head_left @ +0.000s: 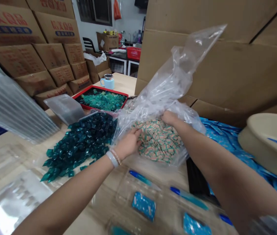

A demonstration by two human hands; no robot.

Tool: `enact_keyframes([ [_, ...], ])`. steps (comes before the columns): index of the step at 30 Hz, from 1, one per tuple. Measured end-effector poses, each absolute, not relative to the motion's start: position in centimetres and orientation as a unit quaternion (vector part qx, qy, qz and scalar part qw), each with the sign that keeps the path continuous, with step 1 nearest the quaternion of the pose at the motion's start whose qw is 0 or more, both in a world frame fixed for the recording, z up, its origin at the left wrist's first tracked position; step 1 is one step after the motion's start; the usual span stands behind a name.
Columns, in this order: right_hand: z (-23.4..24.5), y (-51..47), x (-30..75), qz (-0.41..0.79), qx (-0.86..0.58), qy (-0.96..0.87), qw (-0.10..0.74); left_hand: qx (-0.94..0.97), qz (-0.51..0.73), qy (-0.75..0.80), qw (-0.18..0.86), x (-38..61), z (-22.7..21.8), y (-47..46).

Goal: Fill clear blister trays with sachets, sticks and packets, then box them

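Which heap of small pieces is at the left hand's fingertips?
The pink-and-green heap inside the clear plastic bag; dark teal heap and bright green heap lie outside.

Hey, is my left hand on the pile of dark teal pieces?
No, your left hand is at the edge of the small patterned pieces in the clear plastic bag.

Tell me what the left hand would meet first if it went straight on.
The left hand would probably meet the pink-and-green pieces in the clear bag; it may already touch them.
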State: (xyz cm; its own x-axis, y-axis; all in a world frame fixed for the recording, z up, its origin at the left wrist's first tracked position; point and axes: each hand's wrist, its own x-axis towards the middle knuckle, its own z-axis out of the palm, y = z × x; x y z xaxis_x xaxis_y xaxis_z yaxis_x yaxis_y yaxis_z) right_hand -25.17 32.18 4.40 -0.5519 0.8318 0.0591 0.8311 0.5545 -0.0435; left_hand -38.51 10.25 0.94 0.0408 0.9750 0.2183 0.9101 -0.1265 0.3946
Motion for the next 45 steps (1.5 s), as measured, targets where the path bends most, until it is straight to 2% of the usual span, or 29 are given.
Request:
enact_keyframes([
  [3,4.1,30.4,-24.6,-0.037,-0.488,-0.872,0.029,0.751,0.166,0.638,0.033,-39.7,3.2,14.7],
  [6,5.1,29.9,-22.4,-0.141,-0.420,-0.893,0.078,0.667,0.131,0.733,0.015,-42.2,4.6,18.7],
  [9,5.9,30.3,-20.0,-0.194,-0.390,-0.898,0.060,0.635,0.120,0.763,0.028,-43.9,4.7,20.2],
  [12,6.2,29.3,-19.4,-0.179,-0.396,-0.899,0.054,0.670,0.136,0.730,0.002,-43.4,4.2,19.2],
  [15,5.7,25.9,-20.6,-0.110,-0.356,-0.927,0.047,0.686,0.178,0.706,-0.009,-41.5,3.5,16.9],
  [19,3.2,22.0,-22.4,0.043,-0.350,-0.936,0.028,0.666,0.104,0.733,0.097,-39.3,1.9,13.5],
  [24,0.5,22.5,-24.8,0.128,-0.313,-0.936,0.093,0.637,0.070,0.754,0.143,-39.5,-0.2,10.5],
  [28,-0.1,24.2,-28.3,0.118,-0.333,-0.924,0.149,0.596,0.157,0.770,0.165,-40.6,-0.1,10.3],
  [37,-0.9,24.8,-30.4,0.042,-0.266,-0.953,0.140,0.543,0.247,0.788,0.154,-41.1,0.1,10.4],
  [41,-0.5,24.8,-30.2,0.014,-0.221,-0.970,0.101,0.539,0.192,0.806,0.152,-40.7,-0.2,11.9],
  [45,-0.3,25.0,-30.0,0.023,-0.268,-0.959,0.087,0.572,0.130,0.798,0.137,-40.0,-0.3,12.6],
])
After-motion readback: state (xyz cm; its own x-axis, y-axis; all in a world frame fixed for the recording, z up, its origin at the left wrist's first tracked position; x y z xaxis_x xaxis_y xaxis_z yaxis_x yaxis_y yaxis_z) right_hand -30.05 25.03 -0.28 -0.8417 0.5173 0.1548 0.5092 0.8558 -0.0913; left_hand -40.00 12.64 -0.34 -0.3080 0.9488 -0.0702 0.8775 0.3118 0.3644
